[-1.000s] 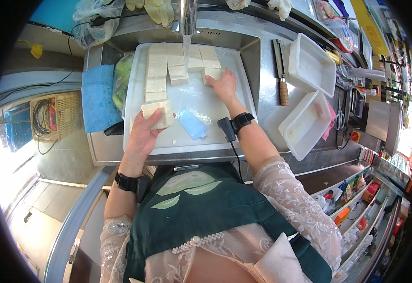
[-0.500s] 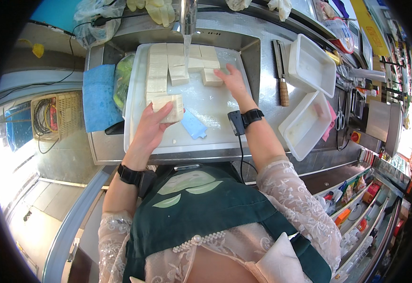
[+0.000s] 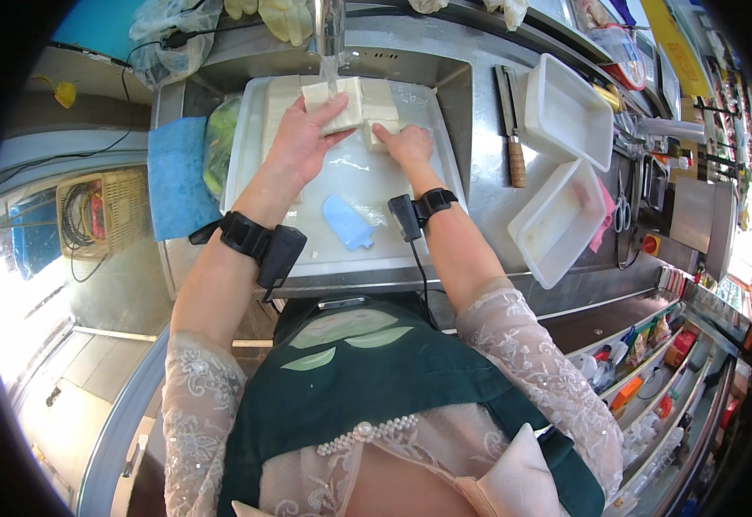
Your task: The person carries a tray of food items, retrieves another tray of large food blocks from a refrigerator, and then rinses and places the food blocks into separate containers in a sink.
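Observation:
Under the stream from the metal tap [image 3: 328, 30], my left hand [image 3: 302, 142] grips a white tofu block [image 3: 339, 96], thumb across its top. Close by on the right, my right hand [image 3: 410, 145] is closed at the edge of another tofu block [image 3: 377, 135], its thumb on it; part of that block is hidden. More tofu blocks [image 3: 282, 93] stand together at the far side of a white tray [image 3: 410, 198], partly covered by my left hand and forearm. A light-blue flat scraper [image 3: 346, 222] lies on the tray in front of both hands.
The tray sits in a steel sink [image 3: 453, 103]. Left of it are a green vegetable in plastic [image 3: 220, 142] and a blue cloth [image 3: 177, 177]. Rightward lie a wooden-handled knife [image 3: 514, 129] and two white tubs [image 3: 570, 112], with scissors [image 3: 622, 207] beyond.
My left hand has carried its tofu block from the tray's near left up under the running water. My right hand has moved slightly left and closed at the other block.

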The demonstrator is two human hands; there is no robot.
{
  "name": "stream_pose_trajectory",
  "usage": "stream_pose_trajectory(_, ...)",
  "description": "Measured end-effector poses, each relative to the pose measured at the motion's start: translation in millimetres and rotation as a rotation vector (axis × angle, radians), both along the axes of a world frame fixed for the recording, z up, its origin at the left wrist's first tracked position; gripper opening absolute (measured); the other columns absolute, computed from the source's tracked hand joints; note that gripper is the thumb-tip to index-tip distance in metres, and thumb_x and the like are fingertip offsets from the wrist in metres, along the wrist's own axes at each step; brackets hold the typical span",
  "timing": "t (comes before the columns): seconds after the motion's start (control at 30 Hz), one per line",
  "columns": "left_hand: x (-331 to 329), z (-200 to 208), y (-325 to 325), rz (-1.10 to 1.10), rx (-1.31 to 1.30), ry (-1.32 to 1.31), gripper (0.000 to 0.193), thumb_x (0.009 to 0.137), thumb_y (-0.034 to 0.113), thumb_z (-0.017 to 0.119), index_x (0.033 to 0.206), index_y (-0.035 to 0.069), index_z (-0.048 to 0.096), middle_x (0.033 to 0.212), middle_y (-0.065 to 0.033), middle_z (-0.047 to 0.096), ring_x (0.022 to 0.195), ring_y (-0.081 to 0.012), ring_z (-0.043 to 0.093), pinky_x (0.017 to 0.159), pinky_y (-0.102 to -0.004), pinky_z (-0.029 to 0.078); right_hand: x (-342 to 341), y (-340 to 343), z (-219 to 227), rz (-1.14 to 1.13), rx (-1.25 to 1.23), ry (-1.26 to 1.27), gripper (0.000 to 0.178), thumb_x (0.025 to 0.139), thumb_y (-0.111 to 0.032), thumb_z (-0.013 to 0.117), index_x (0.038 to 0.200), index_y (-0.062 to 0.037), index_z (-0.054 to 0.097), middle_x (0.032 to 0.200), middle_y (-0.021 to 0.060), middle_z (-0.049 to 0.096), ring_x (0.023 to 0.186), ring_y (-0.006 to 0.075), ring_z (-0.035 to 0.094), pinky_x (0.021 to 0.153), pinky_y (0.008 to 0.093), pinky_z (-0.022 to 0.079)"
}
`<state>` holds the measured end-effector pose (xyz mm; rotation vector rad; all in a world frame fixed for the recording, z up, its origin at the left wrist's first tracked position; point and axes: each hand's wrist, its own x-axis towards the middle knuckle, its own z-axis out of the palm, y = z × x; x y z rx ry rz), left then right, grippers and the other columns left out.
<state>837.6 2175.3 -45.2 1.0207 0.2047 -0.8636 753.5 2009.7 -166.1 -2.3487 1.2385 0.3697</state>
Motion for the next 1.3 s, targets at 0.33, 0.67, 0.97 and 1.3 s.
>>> stream_pose_trajectory(0.33, -15, -1, 33, 0.049, 0.016, 0.035, 0.042, 0.091, 0.008, 0.059, 0.129, 0.005, 0.042, 0.125, -0.0094, 0.053, 0.112, -0.0236, 0.055, 0.096, -0.0437, 0.046, 5, 14, 5, -0.072, 0.158, -0.196, 0.068, 0.064, -0.035, 0.079, 0.116, 0.0001, 0.052, 0.102, 0.019, 0.064, 0.099, 0.0385, 0.06, 0.086, 0.0428, 0.048)
stream_pose_trajectory(0.67, -31, -8, 73, 0.097, 0.065, 0.048, 0.038, 0.092, 0.01, 0.057, 0.128, 0.004, 0.045, 0.121, -0.01, 0.057, 0.111, -0.0254, 0.057, 0.097, -0.0433, 0.046, -23, -2, 16, -0.327, 0.935, -0.497, 0.058, 0.072, -0.021, 0.078, 0.114, 0.0041, 0.047, 0.085, 0.015, 0.063, 0.07, 0.0222, 0.065, 0.052, 0.0315, 0.052)
stream_pose_trajectory(0.97, -32, 0, 101, 0.09, 0.034, -0.009, 0.036, 0.094, 0.013, 0.054, 0.128, 0.002, 0.045, 0.121, -0.0123, 0.058, 0.112, -0.0259, 0.058, 0.095, -0.0392, 0.047, -31, 2, 23, -0.379, 0.824, -0.32, 0.049, 0.073, -0.024, 0.079, 0.099, 0.0072, 0.051, 0.072, 0.0162, 0.061, 0.053, 0.0235, 0.062, 0.043, 0.0317, 0.05)
stream_pose_trajectory(1.3, -39, -4, 107, 0.092, 0.061, -0.009, 0.038, 0.094, 0.015, 0.056, 0.127, 0.001, 0.046, 0.12, -0.0127, 0.059, 0.109, -0.0241, 0.06, 0.09, -0.034, 0.051, -28, 6, 14, -0.528, 1.095, -0.382, 0.035, 0.083, -0.009, 0.066, 0.107, 0.0118, 0.052, 0.096, 0.0205, 0.064, 0.076, 0.0288, 0.067, 0.065, 0.0369, 0.059)
